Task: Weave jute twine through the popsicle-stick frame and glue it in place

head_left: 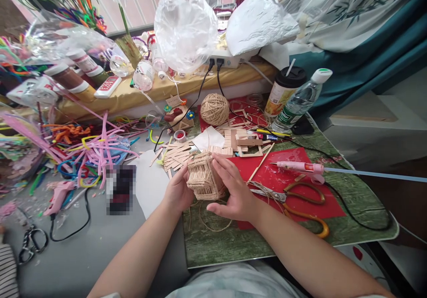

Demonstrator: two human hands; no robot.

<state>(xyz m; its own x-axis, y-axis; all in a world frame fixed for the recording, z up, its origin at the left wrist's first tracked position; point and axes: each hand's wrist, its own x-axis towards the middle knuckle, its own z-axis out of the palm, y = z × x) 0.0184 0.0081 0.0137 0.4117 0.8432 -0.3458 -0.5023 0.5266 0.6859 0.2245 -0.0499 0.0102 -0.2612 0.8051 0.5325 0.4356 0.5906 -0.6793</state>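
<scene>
Both my hands hold a small house built of wooden craft sticks [202,176] just above the green mat [267,240]. My left hand [176,191] grips its left side with curled fingers. My right hand [233,189] cups its right side, fingers pressed against the wall and thumb stretched below. Loose twine [210,220] trails from the model onto the mat. A pile of loose craft sticks [176,155] lies just behind the model.
Scissors with orange handles [293,202] and a pink glue gun [300,167] lie on red paper [287,182] to the right. A twine ball [214,109], cup [285,91] and water bottle [300,100] stand behind. Pipe cleaners [90,149] and another glue gun [58,195] clutter the left.
</scene>
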